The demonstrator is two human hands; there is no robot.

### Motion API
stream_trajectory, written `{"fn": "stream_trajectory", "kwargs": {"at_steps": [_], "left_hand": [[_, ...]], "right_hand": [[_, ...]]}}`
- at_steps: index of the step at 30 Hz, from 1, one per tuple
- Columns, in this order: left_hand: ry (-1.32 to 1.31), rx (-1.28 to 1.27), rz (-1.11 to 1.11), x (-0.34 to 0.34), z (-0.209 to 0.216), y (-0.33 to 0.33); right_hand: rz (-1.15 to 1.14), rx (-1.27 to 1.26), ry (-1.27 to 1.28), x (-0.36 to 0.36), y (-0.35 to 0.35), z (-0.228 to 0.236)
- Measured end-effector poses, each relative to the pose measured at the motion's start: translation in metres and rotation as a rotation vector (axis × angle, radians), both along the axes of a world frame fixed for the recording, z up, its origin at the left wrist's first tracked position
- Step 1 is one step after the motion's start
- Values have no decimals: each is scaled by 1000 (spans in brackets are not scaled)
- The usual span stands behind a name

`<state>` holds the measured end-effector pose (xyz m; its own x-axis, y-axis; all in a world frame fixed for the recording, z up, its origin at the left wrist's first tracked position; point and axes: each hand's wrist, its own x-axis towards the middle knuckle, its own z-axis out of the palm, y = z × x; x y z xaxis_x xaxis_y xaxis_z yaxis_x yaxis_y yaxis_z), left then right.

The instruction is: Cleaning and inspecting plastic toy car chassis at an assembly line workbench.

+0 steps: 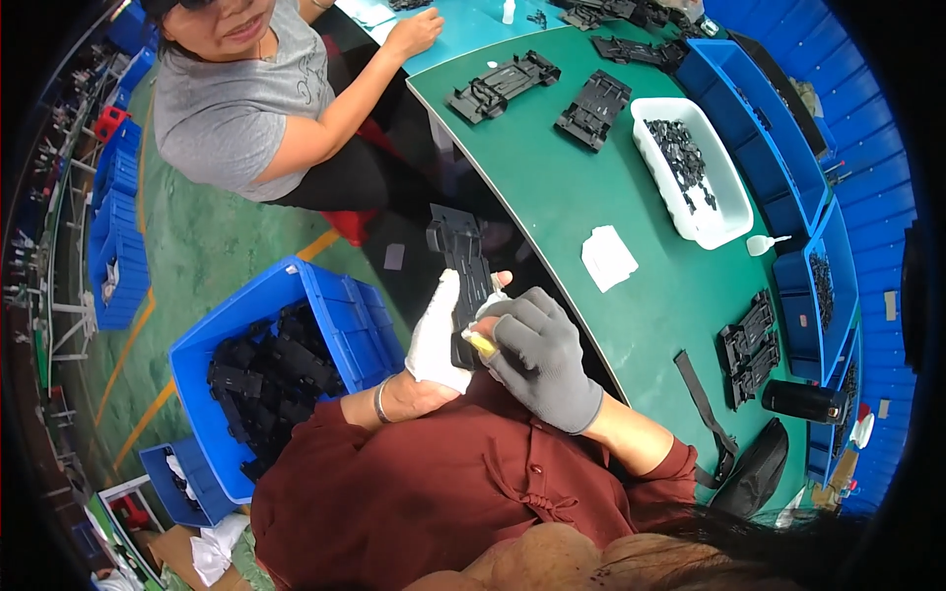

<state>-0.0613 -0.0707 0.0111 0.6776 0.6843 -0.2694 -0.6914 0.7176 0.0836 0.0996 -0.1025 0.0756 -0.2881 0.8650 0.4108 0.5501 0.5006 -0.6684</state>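
Observation:
My left hand, in a white glove, is wrapped round a long black plastic chassis and holds it up in front of my body. The chassis is tilted, its far end pointing away from me. My right hand wears a grey glove, with white and yellow wrapping at the thumb. Its fingers are curled and pressed together against the near part of the chassis. Whatever they pinch, if anything, is hidden.
On the green table are a white tray of small black parts, more chassis, white paper and a strapped black bag. Blue bins line its far side. A blue crate of black parts stands left; a co-worker sits beyond.

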Motion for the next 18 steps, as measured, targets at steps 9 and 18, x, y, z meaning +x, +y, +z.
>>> {"fn": "stream_trajectory", "kwargs": {"at_steps": [9,18], "left_hand": [[70,12,-25,-3,9,-1],[402,-126,-22,9,46,-1]], "right_hand": [[59,-49,-105,2,-2,7],[103,-57,-177,1,0,9]]}}
